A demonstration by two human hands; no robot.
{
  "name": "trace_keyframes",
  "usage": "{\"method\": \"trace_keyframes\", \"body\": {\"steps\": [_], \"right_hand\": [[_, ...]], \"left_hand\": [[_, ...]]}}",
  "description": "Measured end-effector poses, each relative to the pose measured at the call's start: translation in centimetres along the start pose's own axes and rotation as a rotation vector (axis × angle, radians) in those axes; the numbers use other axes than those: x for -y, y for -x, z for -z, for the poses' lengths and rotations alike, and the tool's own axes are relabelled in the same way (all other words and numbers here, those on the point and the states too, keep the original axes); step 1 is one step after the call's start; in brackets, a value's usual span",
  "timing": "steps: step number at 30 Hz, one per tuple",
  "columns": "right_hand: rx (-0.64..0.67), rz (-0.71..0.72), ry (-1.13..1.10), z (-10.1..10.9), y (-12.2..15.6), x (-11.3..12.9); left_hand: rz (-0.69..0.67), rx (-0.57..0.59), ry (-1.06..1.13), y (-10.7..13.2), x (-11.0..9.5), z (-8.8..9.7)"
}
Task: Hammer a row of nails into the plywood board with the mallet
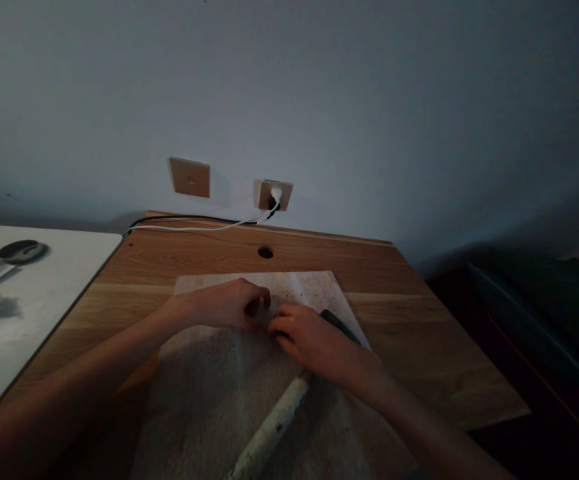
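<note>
Pale-handled hammer, one; hands, two

A wooden table is carrying a pale board — a tool is lying on the board — and, behind the board, a black cable and a white cable are running along the table's back edge.

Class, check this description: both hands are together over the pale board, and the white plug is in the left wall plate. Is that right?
Not quite: the head view shows the white plug in the right wall plate, not the left one. The left hand and right hand are together over the pale board.
</note>
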State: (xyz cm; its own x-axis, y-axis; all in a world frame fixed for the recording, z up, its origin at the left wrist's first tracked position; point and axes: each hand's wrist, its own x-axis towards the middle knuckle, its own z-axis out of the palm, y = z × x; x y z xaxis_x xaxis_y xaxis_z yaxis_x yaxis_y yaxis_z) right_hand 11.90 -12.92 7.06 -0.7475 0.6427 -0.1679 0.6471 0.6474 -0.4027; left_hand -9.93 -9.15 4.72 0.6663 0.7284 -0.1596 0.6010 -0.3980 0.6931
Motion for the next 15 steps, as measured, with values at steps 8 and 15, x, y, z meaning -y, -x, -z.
{"method": "trace_keyframes", "body": {"steps": [8, 15], "right_hand": [[0.011, -0.008, -0.005, 0.06, 0.04, -0.06], [0.05, -0.024, 0.031, 0.44, -0.02, 0.21]], "left_hand": [[-0.012, -0.01, 0.001, -0.05, 0.21, -0.02], [-0.002, -0.009, 0.003, -0.02, 0.09, -0.06]]}}
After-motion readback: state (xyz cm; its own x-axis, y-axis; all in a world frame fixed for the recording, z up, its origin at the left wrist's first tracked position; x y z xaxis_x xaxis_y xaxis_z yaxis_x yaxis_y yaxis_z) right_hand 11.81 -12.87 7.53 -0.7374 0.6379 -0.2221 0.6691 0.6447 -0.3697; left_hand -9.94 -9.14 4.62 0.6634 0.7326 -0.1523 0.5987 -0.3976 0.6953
